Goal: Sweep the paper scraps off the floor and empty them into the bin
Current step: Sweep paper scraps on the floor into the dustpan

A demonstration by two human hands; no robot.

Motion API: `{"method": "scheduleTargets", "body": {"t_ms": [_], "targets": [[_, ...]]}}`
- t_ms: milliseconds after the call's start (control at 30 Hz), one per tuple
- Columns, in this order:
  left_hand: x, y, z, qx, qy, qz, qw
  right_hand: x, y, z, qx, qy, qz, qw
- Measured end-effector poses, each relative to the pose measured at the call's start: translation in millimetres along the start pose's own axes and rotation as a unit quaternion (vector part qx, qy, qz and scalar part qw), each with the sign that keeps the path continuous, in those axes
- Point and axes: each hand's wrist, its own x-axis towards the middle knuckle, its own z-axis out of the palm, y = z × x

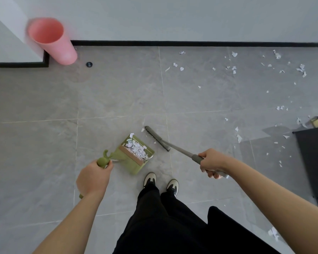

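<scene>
Left hand [93, 177] grips the dustpan [136, 154] handle, right hand [212, 162] the broom [157, 138]; scraps [233, 69] lie right of the pink bin [52, 40], a black cabinet [314, 158] beyond them

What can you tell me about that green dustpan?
The green dustpan looks like plastic, with a comb of teeth across its tray and a long green handle ending in a knob with two little prongs. The left hand grips the handle near the top. White paper scraps are piled in the tray, just left of the broom head.
</scene>
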Motion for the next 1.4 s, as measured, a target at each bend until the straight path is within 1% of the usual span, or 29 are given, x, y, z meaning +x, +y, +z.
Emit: {"method": "scheduleTargets", "body": {"t_ms": [167,367,533,633,767,900,1067,1167,1300,1400], "targets": [[3.0,-5.2,-1.0,-0.003,-0.002,-0.007,1.000,13.6,-6.9,13.2,-0.001,0.011,0.010,1.000],[3.5,-6.8,-3.9,0.005,-0.013,0.010,1.000,19.6,-14.0,21.1,-0.023,0.055,0.001,0.998],[8.8,-7.1,-5.9,0.005,-0.013,0.025,1.000,28.3,-19.6,27.8,-0.113,0.061,-0.018,0.992],[11.0,-7.0,-7.1,0.008,-0.014,0.019,1.000,26.9,-25.1,30.5,-0.174,0.082,-0.023,0.981],[15.0,-7.4,-9.1,0.013,-0.014,0.019,1.000,21.7,-24.5,28.1,-0.208,0.083,-0.035,0.974],[16.3,-7.3,-10.2,0.021,-0.024,0.025,0.999,17.1,-8.8,26.5,-0.166,0.076,-0.036,0.983],[16.3,-6.9,-13.6,0.022,-0.030,0.027,0.999,24.8,-0.2,40.2,-0.032,0.061,0.008,0.998],[15.7,-7.9,-18.0,0.030,-0.032,0.034,0.998,34.0,-2.6,44.8,0.021,0.055,0.024,0.998],[13.5,-13.0,-22.6,0.043,-0.039,0.038,0.998,38.4,-3.9,51.4,0.060,0.048,0.030,0.997],[14.9,-16.8,-25.4,0.043,-0.040,0.035,0.998,36.4,-9.7,58.6,0.098,0.019,0.028,0.995]]}}
